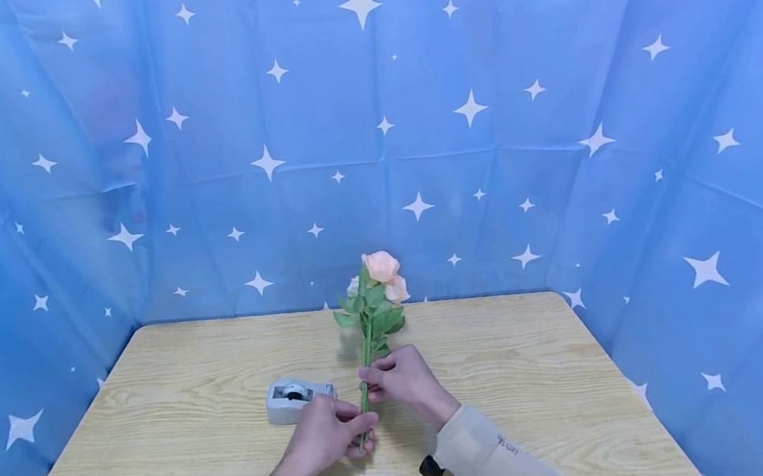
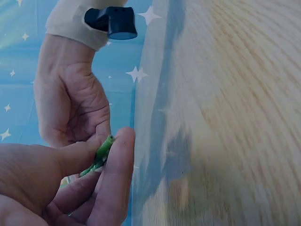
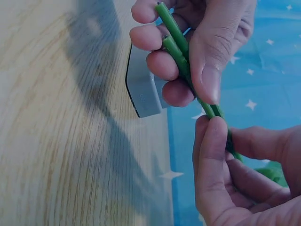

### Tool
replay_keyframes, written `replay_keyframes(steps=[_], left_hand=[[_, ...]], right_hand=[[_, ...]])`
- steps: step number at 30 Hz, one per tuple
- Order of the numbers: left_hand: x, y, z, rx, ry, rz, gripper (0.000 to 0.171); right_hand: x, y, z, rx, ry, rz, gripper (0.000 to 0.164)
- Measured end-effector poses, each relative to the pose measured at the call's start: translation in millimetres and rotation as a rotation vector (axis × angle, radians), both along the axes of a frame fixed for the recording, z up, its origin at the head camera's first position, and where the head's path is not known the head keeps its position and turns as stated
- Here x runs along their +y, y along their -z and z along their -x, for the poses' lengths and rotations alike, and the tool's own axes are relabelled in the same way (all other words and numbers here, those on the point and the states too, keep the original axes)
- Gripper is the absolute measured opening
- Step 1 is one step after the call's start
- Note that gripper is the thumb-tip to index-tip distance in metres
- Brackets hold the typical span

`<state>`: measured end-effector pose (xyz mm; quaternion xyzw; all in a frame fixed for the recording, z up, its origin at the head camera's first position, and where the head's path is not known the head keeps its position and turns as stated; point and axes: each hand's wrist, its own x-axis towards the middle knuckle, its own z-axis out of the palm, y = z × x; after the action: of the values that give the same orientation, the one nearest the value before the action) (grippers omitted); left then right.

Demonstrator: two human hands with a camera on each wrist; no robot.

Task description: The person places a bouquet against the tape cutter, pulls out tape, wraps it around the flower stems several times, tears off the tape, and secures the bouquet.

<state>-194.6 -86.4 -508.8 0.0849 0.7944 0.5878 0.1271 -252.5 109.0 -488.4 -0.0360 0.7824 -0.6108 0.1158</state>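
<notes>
A small bunch of roses (image 1: pixel 382 268) leans away over the table, with pale peach blooms and a whitish one above green leaves (image 1: pixel 381 319). Low on its stems, my left hand (image 1: pixel 321 432) pinches them between thumb and fingers. My right hand (image 1: pixel 407 379) grips the same stems higher up, just below the leaves. Two cut stem ends (image 3: pixel 173 26) stick out past the left fingers in the right wrist view. From the left wrist, a green stem tip (image 2: pixel 107 143) shows between thumb and fingers, while the blooms are hidden there.
A grey tape dispenser (image 1: pixel 279 408) stands on the wooden table (image 1: pixel 191 395), just left of and behind my left hand. Blue star-printed cloth (image 1: pixel 333 98) hangs behind the table and along both sides. A dark wrist camera (image 1: pixel 431 469) sits by the right sleeve.
</notes>
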Motion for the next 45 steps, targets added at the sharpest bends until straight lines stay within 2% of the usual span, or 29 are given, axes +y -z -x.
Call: replay_keyframes(steps=[12, 21, 27, 33, 45], left_hand=[[-20.4, 3.6, 10.0, -0.191, 0.113, -0.175, 0.033], [-25.9, 11.8, 15.1, -0.284, 0.132, -0.270, 0.032], [-25.7, 12.8, 16.5, -0.283, 0.128, -0.291, 0.027], [-26.4, 7.5, 17.5, -0.258, 0.130, -0.265, 0.027], [-23.7, 8.5, 15.4, -0.215, 0.120, -0.209, 0.027]], right_hand=[[-2.4, -2.0, 0.0, -0.007, -0.040, -0.021, 0.022], [-4.0, 1.1, 0.6, -0.021, -0.051, -0.004, 0.020], [-4.6, 0.7, 1.2, -0.034, -0.049, -0.007, 0.021], [-5.6, -1.8, 2.9, -0.030, -0.053, -0.016, 0.019], [-3.1, 2.6, 3.7, -0.070, -0.057, -0.003, 0.020]])
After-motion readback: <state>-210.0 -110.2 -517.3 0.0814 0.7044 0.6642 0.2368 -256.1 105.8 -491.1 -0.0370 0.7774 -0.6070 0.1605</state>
